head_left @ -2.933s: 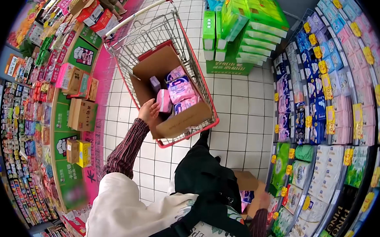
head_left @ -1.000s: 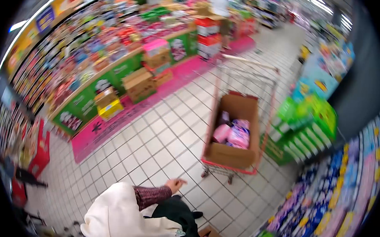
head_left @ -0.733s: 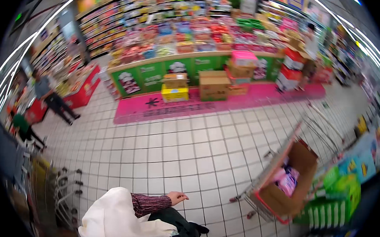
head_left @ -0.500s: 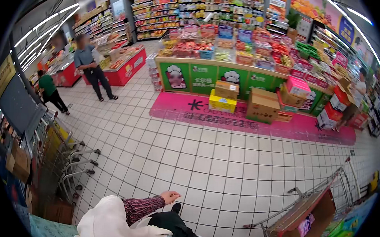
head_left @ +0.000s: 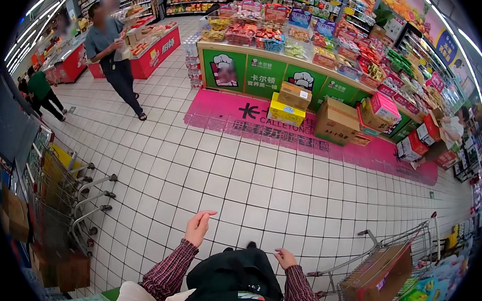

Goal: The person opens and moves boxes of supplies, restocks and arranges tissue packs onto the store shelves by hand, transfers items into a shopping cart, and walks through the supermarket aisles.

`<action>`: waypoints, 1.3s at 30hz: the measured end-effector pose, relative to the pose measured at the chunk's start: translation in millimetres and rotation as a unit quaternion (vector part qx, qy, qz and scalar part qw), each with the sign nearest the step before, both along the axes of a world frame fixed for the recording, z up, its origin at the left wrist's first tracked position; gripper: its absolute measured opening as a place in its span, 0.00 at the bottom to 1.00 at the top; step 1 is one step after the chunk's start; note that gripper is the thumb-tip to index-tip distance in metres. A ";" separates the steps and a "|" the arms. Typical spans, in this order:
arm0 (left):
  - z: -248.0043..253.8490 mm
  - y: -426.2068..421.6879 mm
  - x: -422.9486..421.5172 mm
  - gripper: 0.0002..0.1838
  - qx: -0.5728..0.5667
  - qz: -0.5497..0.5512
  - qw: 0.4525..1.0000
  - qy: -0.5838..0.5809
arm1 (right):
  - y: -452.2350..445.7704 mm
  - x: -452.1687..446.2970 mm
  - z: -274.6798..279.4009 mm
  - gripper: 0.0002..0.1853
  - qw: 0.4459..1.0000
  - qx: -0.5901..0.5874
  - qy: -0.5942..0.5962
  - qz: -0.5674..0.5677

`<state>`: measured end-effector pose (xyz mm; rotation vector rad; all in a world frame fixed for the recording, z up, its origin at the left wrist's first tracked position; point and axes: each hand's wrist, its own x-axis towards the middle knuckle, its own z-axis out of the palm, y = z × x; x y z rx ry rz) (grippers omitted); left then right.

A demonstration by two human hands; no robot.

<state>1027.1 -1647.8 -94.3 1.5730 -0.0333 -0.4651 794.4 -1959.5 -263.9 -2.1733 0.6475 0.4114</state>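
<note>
Both of my hands hang over the tiled floor in front of my dark apron (head_left: 235, 271). My left hand (head_left: 199, 226) is raised ahead of the body, its fingers curled together with a finger pointing right; nothing shows in it. Lower and to the right is my right hand (head_left: 285, 258), fingers loosely bent, also with nothing visible in it. To the right of it stands a shopping cart (head_left: 373, 264) bearing an open cardboard box (head_left: 388, 283). A small purple packet (head_left: 381, 281) shows in the box. Neither hand touches the cart.
Several nested carts (head_left: 61, 191) stand at the left. A person in a grey shirt (head_left: 108, 42) is at the upper left, another in green (head_left: 39, 88) farther left. Ahead are a green snack counter (head_left: 266, 76), cardboard boxes (head_left: 336, 119) and a pink floor mat (head_left: 226, 115).
The view has swung left from the shelves and cart to the snack counter. My left hand has left the box's edge. My right hand has come into view again. The grey-shirted person appears nearer.
</note>
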 end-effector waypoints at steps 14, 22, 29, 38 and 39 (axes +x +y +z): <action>203.3 8.1 36.5 0.10 0.165 0.096 0.830 -0.524 | -115.4 73.7 -94.4 0.18 0.963 0.009 0.265 0.042; 297.3 25.8 85.6 0.09 0.152 0.228 0.603 -0.749 | -55.1 245.5 -156.9 0.20 0.982 0.123 0.097 0.107; 325.6 17.8 158.6 0.17 -0.174 0.043 0.576 -0.798 | 114.6 309.3 -8.5 0.18 0.994 0.057 -0.058 0.077; 363.5 -93.2 136.2 0.17 -0.614 -0.161 0.428 -0.643 | 151.2 85.2 -9.4 0.21 0.929 -0.026 0.083 -0.360; 367.0 -102.0 126.6 0.18 -0.639 -0.153 0.429 -0.619 | 160.3 42.8 -23.7 0.23 0.895 -0.063 0.111 -0.427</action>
